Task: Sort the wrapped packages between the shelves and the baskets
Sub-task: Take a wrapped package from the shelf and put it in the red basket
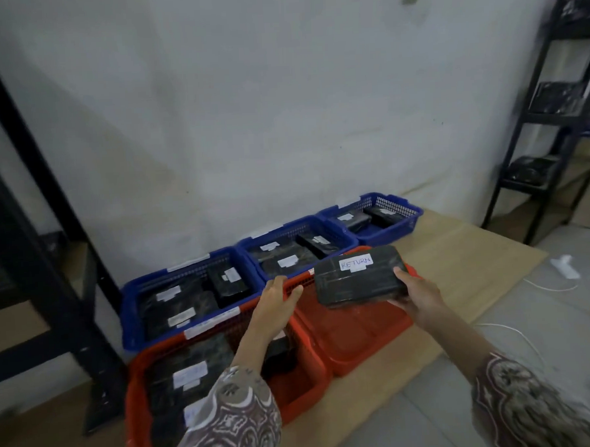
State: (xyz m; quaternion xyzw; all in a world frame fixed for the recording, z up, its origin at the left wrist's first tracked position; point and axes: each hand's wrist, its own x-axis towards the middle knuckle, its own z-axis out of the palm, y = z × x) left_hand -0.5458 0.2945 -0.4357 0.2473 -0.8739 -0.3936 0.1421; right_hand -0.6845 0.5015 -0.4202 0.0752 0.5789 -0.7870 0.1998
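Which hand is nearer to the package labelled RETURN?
Right. The right hand grips the RETURN package at its right end, above a red basket. The left hand is apart from it, to its left, fingers straight over the basket rim.

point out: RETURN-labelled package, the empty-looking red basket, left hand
RETURN package (355,286): head view, dark wrapped front face below the label.
Right-hand red basket (361,336): head view, bare floor of the basket.
Left hand (277,301): head view, back of the hand.
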